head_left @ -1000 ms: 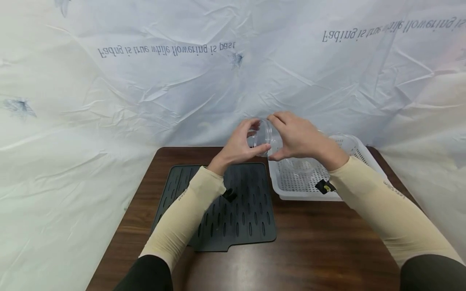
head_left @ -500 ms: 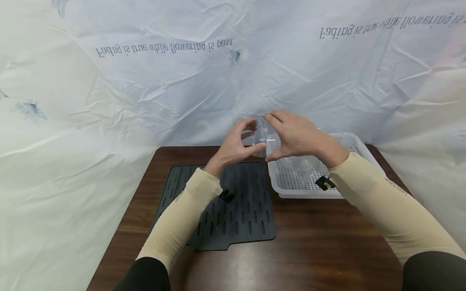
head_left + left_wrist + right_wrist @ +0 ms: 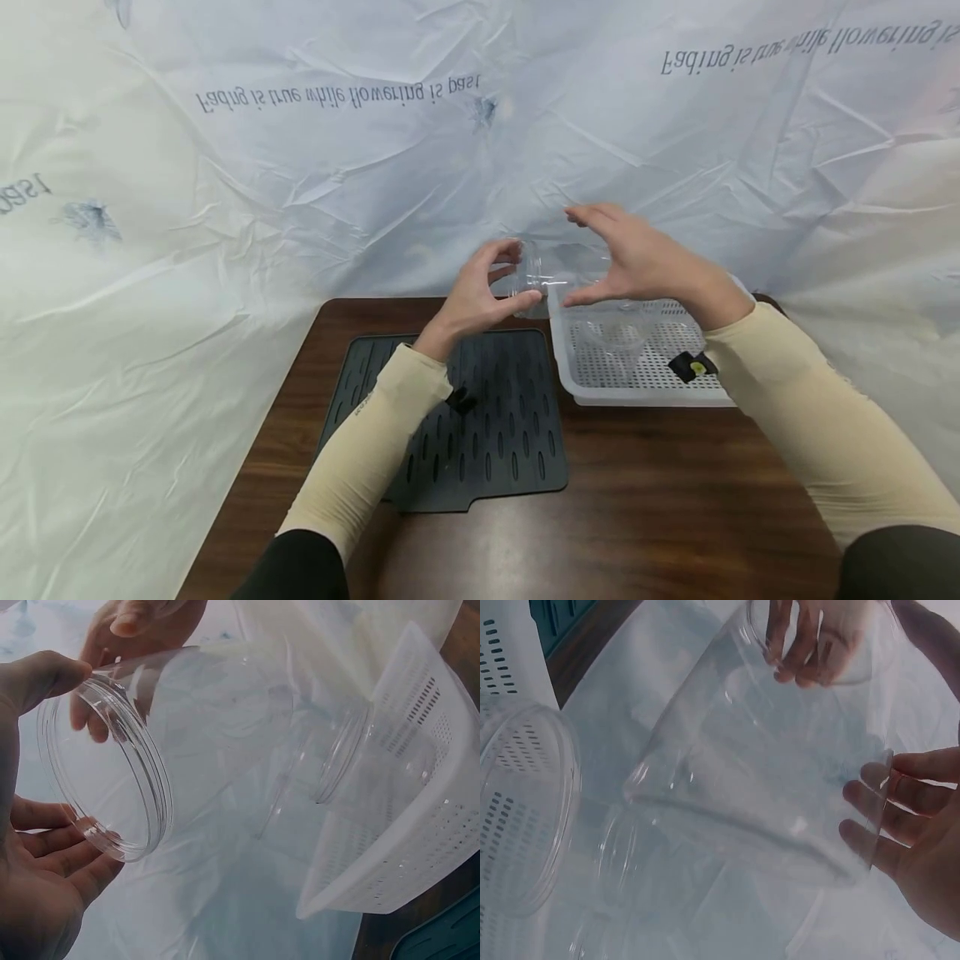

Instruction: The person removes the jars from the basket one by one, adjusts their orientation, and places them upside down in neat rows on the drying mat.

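Observation:
A clear jar [image 3: 555,265] lies on its side in the air, over the left end of the white basket. My left hand [image 3: 476,292] grips it around the ridged mouth [image 3: 150,772], thumb on top and fingers underneath. My right hand [image 3: 645,258] is spread wide beside the body of the jar, thumb and fingers well apart. In the right wrist view, its fingertips [image 3: 855,791] overlap the edge of the jar's wall [image 3: 735,765]. Through the clear wall, the left hand's fingers [image 3: 802,652] show at the far end.
The white perforated basket [image 3: 645,398] stands at the back right of the brown table [image 3: 637,508], with clear containers [image 3: 618,333] inside. A dark slotted mat [image 3: 487,450] lies left of it. A pale plastic sheet [image 3: 375,192] hangs behind the table.
My right hand has moved right and up, away from the left hand, and its fingers have spread. My left hand has shifted slightly left, keeping hold of the jar.

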`<state>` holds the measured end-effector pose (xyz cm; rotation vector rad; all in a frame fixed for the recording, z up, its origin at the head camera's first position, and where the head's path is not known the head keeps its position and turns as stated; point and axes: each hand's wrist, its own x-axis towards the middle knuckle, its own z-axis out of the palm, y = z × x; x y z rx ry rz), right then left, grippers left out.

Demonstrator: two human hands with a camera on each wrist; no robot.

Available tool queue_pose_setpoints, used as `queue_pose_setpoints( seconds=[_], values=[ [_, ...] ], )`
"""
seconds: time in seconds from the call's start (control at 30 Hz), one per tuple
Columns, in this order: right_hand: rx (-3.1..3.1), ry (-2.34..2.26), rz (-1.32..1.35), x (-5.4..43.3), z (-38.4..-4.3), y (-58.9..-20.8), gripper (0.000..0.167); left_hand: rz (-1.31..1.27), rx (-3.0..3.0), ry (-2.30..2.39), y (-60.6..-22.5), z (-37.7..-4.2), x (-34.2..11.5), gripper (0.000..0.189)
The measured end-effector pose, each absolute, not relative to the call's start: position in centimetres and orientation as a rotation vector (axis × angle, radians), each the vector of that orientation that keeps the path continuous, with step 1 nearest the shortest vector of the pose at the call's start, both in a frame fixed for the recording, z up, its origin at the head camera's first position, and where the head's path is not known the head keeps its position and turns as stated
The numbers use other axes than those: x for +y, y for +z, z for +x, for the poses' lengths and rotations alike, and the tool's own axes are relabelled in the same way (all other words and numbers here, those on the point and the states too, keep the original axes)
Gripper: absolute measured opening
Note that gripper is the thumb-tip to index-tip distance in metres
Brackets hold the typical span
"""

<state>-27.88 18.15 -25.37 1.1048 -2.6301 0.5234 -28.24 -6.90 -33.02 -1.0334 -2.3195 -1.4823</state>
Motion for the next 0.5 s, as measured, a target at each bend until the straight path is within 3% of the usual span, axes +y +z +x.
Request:
queue_pose_setpoints(
  seconds=[0.5],
  values=[
    [-2.514, 0.77, 0.984, 20.7, -28.4, -26.2, 0.107, -0.992, -2.305, -1.54, -33.1, -28.2, -8.1, 0.075]
  ],
)
